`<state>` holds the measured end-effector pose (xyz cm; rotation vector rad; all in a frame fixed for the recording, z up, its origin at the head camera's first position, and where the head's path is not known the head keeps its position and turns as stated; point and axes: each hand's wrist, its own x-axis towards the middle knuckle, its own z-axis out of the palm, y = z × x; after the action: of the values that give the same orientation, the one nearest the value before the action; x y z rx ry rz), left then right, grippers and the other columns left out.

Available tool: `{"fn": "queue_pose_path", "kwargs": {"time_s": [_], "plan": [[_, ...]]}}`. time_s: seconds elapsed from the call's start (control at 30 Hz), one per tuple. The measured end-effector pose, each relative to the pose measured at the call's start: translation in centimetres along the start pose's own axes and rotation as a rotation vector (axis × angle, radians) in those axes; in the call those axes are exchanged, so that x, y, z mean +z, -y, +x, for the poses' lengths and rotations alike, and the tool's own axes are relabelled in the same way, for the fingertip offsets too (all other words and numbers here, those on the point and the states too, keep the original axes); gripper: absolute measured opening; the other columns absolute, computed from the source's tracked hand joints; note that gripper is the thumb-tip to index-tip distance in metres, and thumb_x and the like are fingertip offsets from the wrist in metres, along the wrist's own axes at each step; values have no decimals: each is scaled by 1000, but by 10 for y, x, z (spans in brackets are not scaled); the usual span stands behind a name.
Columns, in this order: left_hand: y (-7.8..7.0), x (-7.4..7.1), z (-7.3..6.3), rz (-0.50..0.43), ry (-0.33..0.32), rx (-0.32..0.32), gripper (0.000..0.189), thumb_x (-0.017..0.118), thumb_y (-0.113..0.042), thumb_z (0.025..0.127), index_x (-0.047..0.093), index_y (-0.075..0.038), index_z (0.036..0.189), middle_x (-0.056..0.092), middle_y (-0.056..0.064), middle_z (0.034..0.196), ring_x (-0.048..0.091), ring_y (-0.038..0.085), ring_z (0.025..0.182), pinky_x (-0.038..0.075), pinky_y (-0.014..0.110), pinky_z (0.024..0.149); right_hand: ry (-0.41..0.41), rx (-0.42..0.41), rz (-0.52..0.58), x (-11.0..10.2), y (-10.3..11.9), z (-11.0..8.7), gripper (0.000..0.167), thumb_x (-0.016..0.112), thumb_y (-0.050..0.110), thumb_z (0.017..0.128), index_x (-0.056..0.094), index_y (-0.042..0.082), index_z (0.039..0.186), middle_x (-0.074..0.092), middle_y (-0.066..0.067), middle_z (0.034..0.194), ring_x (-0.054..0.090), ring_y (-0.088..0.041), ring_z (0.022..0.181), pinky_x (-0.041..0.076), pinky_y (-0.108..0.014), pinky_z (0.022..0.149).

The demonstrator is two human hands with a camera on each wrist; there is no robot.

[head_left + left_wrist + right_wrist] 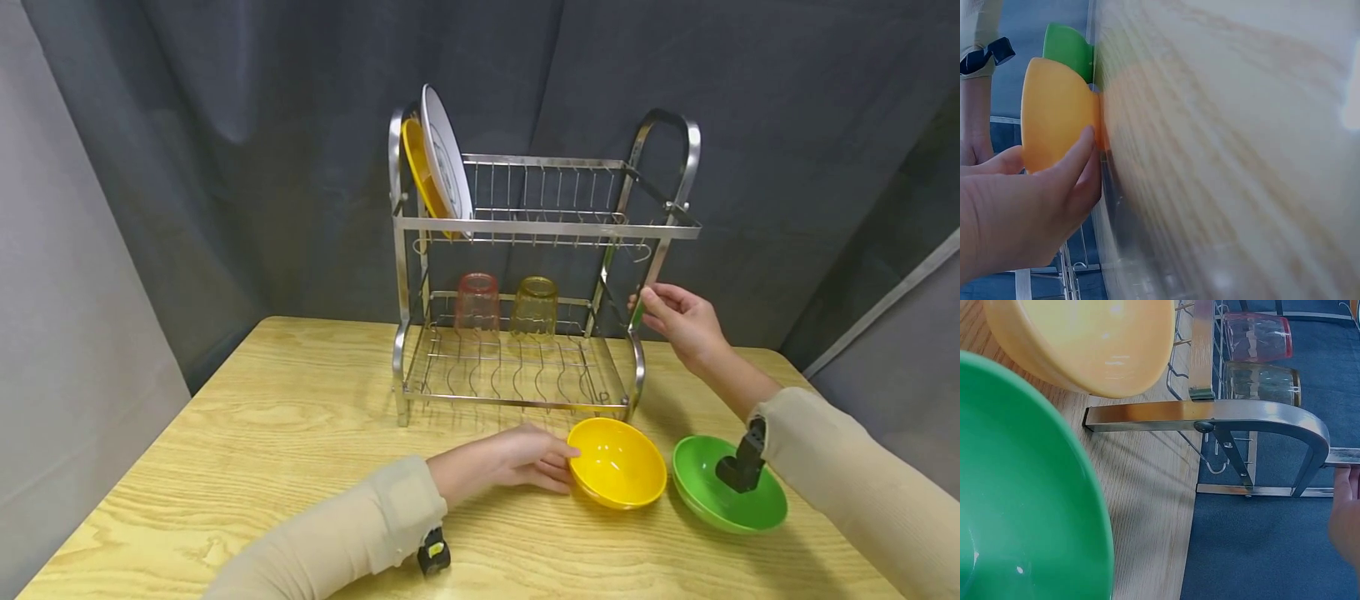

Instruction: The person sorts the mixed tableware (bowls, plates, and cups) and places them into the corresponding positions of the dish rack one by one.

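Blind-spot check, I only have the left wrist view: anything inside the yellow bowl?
Observer: Nothing in it; the head view shows the inside of the yellow bowl bare and shiny.
Operator: What's the right grip on?
Observer: It holds the right upright of the dish rack.
Operator: Anything on its lower tier?
Observer: Yes, a pink glass and a yellowish glass, side by side toward the back.

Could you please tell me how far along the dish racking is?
Seemingly done: two plates and two glasses stand in the rack. In hand: the left grip holds the yellow bowl; the right grip holds the rack's side. Apparently remaining: that bowl and the green bowl, both outside the rack.
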<state>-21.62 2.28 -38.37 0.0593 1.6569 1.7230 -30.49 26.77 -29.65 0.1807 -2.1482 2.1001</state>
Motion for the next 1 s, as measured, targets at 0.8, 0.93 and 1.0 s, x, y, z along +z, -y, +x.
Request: {"fn": "queue_pose_path", "kwargs": {"time_s": [0.8,0.93,1.0], "plan": [[4,0,-3,-94,8,-36,38,57,2,90,50,13,126,59,32,117,58,42,119,48,47,104,18,-11,34,2,-2,-1,24,65,25,90,58,14,110,72,16,87,69,4,83,55,-10,75],[3,-3,-7,-105,-7,-48,39,58,3,88,51,12,125,59,33,116,59,41,117,48,46,104,14,-19,36,2,-1,-1,22,66,25,90,58,15,108,72,15,87,69,3,83,55,-11,76],[2,-5,-8,-115,-14,-45,40,58,4,87,50,12,125,59,33,116,59,41,117,48,46,104,16,-21,36,2,0,-1,21,65,26,90,59,15,107,72,15,87,69,3,83,55,-11,76]]}}
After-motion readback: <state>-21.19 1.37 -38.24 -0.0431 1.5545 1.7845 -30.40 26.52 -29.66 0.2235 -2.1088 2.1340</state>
